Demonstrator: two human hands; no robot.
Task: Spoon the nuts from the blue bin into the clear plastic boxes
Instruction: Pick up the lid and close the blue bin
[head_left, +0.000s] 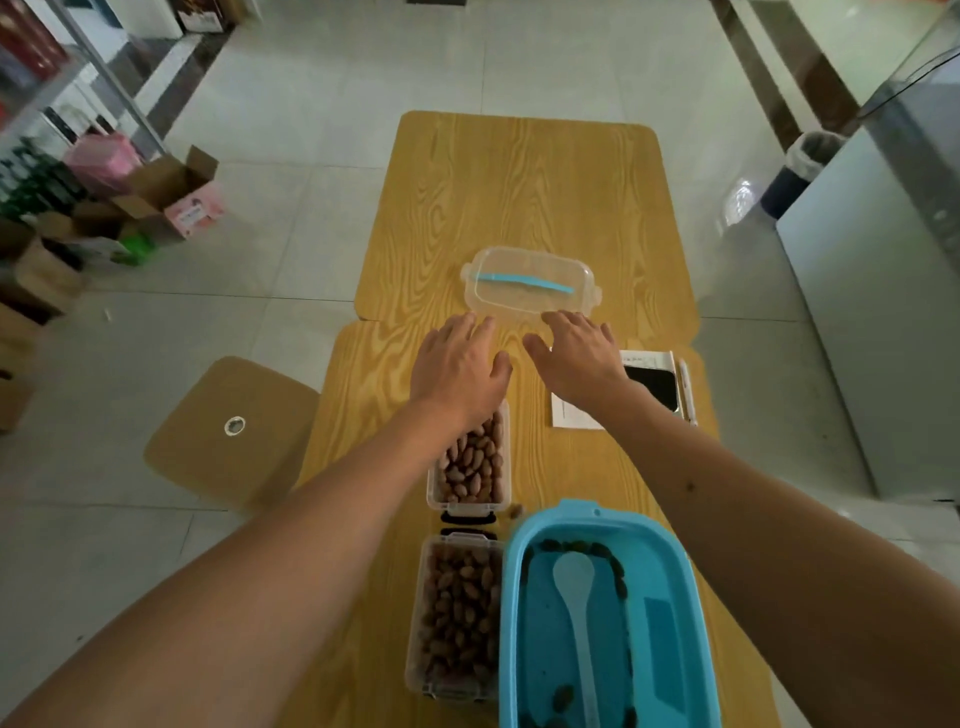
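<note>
The nuts are almost all out of the blue bin (608, 613), which sits at the near right edge of the bench (524, 171); only a thin ring of dark nuts (618, 571) lines its floor. The white spoon (576, 608) lies loose inside it, bowl away from the person, parked where either hand could pick it up again. Just left of the bin stand two clear plastic boxes end to end: the near box (457, 613) and the farther box (475, 462), both filled close to the rim, so the spooning looks largely done. One stray nut (516, 511) lies on the bench between the farther box and the bin.

Both hands are empty with fingers spread: the left hand (462, 369) passes over the farther box, the right hand (579, 356) over a paper sheet (576, 413) by a dark phone (655, 383) and pen (687, 387). They point at a clear lid (530, 283) with a blue strip, lying mid-bench, probably to fetch it and close a box.
</note>
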